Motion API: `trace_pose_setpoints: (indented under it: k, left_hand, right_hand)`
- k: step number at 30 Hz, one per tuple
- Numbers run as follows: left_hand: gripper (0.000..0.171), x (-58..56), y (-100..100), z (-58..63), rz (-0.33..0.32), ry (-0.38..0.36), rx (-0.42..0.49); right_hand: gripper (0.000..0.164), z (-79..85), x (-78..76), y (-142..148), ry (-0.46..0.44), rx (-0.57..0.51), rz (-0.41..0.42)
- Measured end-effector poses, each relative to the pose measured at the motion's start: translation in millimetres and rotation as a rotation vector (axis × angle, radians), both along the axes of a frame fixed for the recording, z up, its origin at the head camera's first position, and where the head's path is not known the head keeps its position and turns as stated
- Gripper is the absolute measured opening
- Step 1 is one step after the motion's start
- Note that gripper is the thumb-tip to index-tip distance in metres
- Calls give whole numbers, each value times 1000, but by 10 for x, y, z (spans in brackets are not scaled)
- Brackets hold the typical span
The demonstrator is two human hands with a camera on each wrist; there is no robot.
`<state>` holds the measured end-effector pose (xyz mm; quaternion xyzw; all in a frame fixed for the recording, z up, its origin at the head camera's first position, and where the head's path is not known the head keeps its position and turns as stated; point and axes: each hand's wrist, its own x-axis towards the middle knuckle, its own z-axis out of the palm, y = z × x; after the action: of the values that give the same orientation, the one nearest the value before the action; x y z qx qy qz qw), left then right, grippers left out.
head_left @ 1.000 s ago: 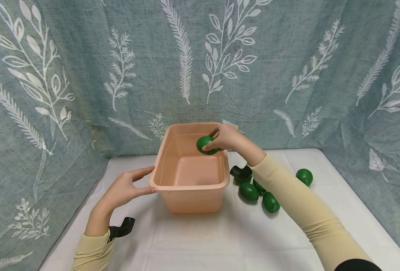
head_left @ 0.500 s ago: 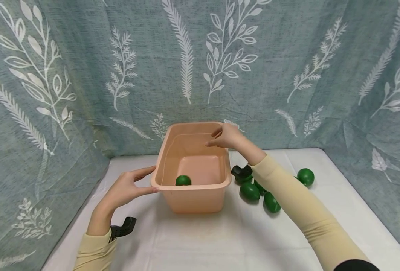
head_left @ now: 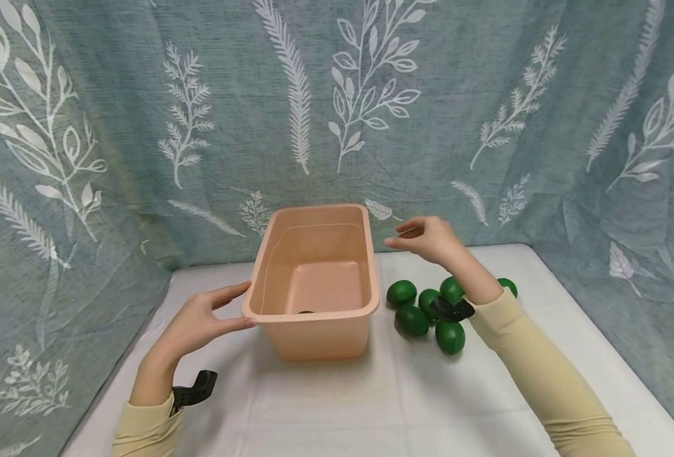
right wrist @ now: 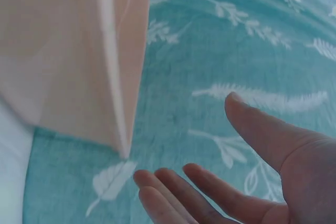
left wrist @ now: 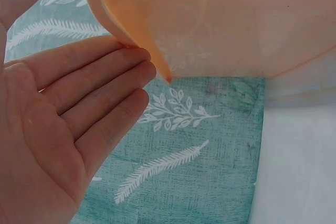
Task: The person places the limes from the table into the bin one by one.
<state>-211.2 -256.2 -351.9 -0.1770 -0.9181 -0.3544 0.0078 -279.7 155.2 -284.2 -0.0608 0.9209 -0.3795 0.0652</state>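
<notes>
A peach-coloured plastic basin stands on the white table. At its near left corner is my left hand, fingers straight and fingertips at the rim; the left wrist view shows those fingers against the rim's edge. A green oval, lime-like fruit lies inside the basin, mostly hidden by the near wall. My right hand hovers right of the basin, holding nothing, with thumb and fingers apart. Below it on the table lie several more green fruits, partly covered by the wrist camera.
A teal cloth printed with white leaves hangs behind and beside the table. The white tabletop extends in front of the basin. Another green fruit sits farther right, partly behind the right sleeve.
My right hand let go of a green fruit, which dropped into the basin and rolled behind the near wall. Then the hand moved right, out over the rim. The left hand stayed at the corner.
</notes>
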Motion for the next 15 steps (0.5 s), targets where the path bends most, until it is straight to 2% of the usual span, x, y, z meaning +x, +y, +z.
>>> trace_pose_setpoints:
  k: [9,15]
  left_hand:
    - [73,13,9,-4,8,-14,10]
    - [75,7,7,-14,28,-21,-4]
  right_hand:
    - [67,-204,256,402,-14,17,-54]
    - [67,-434,422,610,1,31,-95]
